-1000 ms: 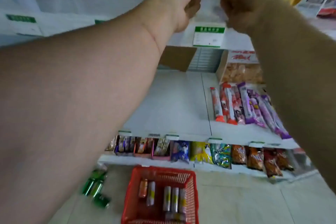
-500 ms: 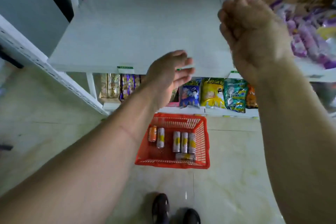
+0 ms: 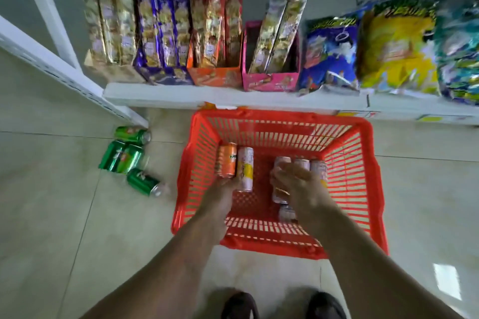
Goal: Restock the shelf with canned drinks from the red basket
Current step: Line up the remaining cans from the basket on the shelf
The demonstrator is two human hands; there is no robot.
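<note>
Inside the red basket (image 3: pixel 363 137), the left hand (image 3: pixel 220 195) touches an orange can (image 3: pixel 227 160); fingers hidden, grip unclear. The right hand (image 3: pixel 300 186) lies curled over pale cans (image 3: pixel 318 167), covering them; hold uncertain.

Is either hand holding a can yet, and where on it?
Cannot be told: left hand touches the pale can's near end; right hand covers the pale cans' middles.
</note>
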